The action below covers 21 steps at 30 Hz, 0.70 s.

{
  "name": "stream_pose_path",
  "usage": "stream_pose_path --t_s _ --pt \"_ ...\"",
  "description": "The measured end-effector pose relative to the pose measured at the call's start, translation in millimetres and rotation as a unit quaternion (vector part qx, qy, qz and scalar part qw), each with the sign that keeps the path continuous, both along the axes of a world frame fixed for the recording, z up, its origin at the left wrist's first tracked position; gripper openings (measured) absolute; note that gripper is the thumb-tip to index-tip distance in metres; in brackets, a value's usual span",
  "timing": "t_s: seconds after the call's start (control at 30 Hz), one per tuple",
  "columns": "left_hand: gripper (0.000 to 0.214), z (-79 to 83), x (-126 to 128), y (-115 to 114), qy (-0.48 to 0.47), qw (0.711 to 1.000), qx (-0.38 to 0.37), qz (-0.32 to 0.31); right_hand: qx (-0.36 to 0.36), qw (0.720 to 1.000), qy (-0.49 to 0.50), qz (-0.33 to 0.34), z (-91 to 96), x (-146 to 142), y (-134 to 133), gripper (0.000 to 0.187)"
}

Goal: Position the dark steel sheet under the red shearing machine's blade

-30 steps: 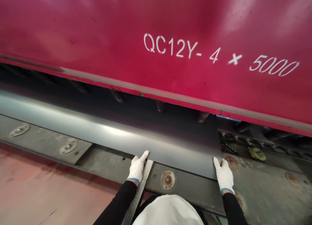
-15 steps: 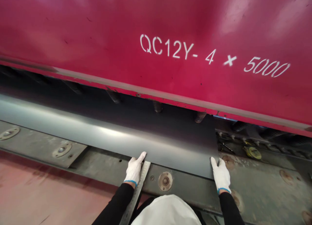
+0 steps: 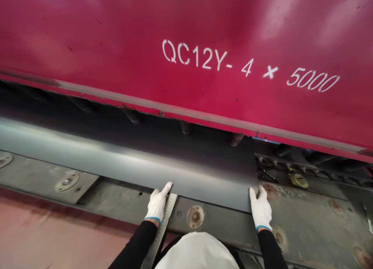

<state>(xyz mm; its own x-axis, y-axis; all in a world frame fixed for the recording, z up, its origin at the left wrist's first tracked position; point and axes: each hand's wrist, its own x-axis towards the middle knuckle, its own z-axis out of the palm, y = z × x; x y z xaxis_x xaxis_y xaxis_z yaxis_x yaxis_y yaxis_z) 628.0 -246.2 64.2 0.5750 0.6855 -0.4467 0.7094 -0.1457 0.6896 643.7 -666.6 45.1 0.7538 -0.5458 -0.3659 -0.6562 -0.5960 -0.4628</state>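
A long grey metal sheet lies across the machine bed, its far part under the red machine. My left hand, in a white glove with a blue cuff, pinches the sheet's near edge, thumb on top and the other fingers mostly hidden. Right beside it a steel ruler runs from the sheet's edge down towards my body; whether the hand touches it I cannot tell. Gloved the same way, my right hand grips the sheet's near right corner, its thumb on the surface and fingers along the side edge.
The red machine front, lettered QC12Y-4×5000, spans the top, with coil springs beneath it. A yellow tape measure lies on the bed to the right. Round ball fittings are set in the bed.
The whole picture has shifted slightly left as my head turned. Both hands keep their places on the sheet, and the sheet shows no clear movement against the bed.
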Motion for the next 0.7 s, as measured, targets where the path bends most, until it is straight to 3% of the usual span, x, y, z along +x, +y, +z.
stream_pose_path --t_s 0.2,0.37,0.47,0.57,0.7 --pt "0.062 1.5 3 -7 0.003 1.000 0.009 -0.003 -0.016 0.998 -0.044 0.028 7.3 -6 -4 0.074" --pt "0.063 12.5 6 -20 0.024 0.999 0.022 -0.014 -0.020 0.990 -0.002 0.139 13.5 -5 -34 0.083" --pt "0.060 23.4 6 -24 0.022 0.999 0.021 -0.018 -0.073 0.971 0.038 0.225 20.3 -7 -44 0.090" --pt "0.057 33.5 1 -21 0.004 1.000 0.011 -0.007 -0.155 0.942 0.050 0.295 28.0 -14 -37 0.090" --pt "0.056 42.0 -7 -11 -0.020 1.000 -0.004 0.014 -0.229 0.915 0.045 0.329 35.5 -27 -1 0.086"
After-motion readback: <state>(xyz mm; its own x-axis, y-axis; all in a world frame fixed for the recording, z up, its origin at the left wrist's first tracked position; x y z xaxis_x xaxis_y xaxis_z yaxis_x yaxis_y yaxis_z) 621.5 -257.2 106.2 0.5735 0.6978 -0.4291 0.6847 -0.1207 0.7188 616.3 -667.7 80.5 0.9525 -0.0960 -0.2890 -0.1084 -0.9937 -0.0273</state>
